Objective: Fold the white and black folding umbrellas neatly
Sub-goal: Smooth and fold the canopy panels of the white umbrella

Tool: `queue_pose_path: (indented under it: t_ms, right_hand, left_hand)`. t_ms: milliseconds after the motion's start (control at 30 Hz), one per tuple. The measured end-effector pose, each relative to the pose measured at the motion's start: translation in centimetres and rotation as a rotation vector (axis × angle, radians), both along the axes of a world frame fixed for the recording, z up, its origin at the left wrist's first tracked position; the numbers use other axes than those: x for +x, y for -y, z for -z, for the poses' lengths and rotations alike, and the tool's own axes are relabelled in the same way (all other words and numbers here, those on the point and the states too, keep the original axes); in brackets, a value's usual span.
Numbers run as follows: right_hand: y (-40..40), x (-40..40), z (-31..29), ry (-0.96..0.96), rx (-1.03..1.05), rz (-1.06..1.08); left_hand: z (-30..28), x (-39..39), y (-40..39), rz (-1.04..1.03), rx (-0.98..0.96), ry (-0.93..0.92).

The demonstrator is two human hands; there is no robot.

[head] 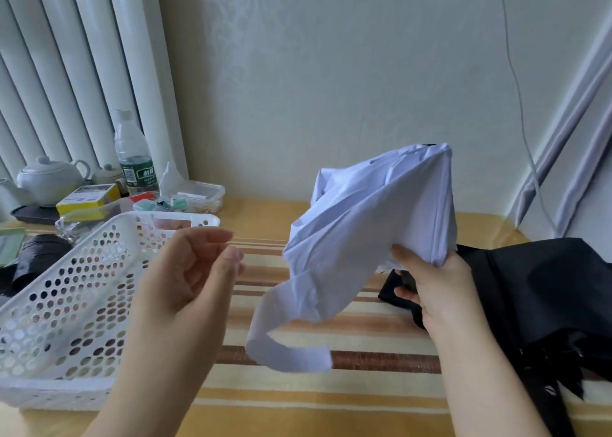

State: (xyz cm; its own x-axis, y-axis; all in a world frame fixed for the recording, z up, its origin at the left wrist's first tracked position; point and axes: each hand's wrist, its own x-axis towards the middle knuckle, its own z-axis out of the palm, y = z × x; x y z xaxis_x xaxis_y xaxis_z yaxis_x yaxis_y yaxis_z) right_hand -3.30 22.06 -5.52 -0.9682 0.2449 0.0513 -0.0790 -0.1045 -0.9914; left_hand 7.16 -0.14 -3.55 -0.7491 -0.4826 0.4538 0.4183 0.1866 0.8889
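Clutter: a teapot (49, 180), bottle (133, 153) and small boxes stand far left by the wall, out of the working space.
Basket: a white perforated basket (66, 304) sits on the striped desk (331, 403) at left, just beside the left forearm.
Left hand: the left hand (192, 271) is raised, fingers loosely bent, grasping nothing; it looks ready to catch the loose strap.
Strap: a white strap (284, 354) hangs free below the canopy, unfastened, so wrapping seems not yet done.
White umbrella: the white umbrella (381, 211) is held above the desk, collapsed but rumpled, tip pointing away.
Right hand: the right hand (437, 284) grips its lower end, steadying it so the pleats can be gathered.
Black umbrella: the black umbrella (536, 297) lies loose on the desk at right, apparently waiting its turn.
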Motion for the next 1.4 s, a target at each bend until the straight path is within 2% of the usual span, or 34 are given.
queue_pose_path:
  t_ms: [100,200,400,433,667,967,1067,1167,1233,1333,1400]
  right_hand:
    - [0.0,0.0,0.3,-0.047,0.115,-0.009]
    - [-0.1,0.1,0.5,-0.102,0.221,-0.054]
    - [0.1,0.2,0.5,-0.215,0.356,-0.087]
    - [0.1,0.2,0.5,-0.239,0.374,-0.093]
    - [0.6,0.2,0.6,-0.321,0.502,-0.138]
    - [0.9,-0.1,0.8,-0.275,0.497,-0.119]
    - [0.9,-0.1,0.7,-0.290,0.521,-0.113]
    - [0.9,-0.2,0.9,-0.344,0.580,-0.089]
    - [1.0,-0.3,1.0,-0.370,0.624,-0.076]
    - [1.3,-0.1,1.0,-0.385,0.586,-0.061]
    - [1.6,0.0,1.0,-0.359,0.520,-0.065]
  left_hand:
    - [0.1,-0.1,0.6,0.016,-0.019,-0.002]
    - [-0.3,0.1,0.6,0.057,-0.133,-0.012]
    - [-3.2,0.5,-1.3,0.051,-0.686,-0.155]
    - [-3.6,0.3,-1.8,0.053,-0.730,-0.163]
    - [-4.9,-2.1,-3.5,0.074,-0.780,-0.160]
    - [-4.5,-3.1,-2.8,0.103,-0.768,-0.057]
    - [-4.4,-3.2,-2.8,0.078,-0.813,-0.036]
    - [-4.7,-3.0,-2.8,0.045,-0.781,-0.061]
    - [-4.8,-3.0,-2.8,-0.040,-0.854,-0.105]
    - [-4.1,-2.9,-3.6,-0.253,-1.069,-0.163]
    - [-3.2,-2.4,-4.6,-0.257,-1.086,-0.204]
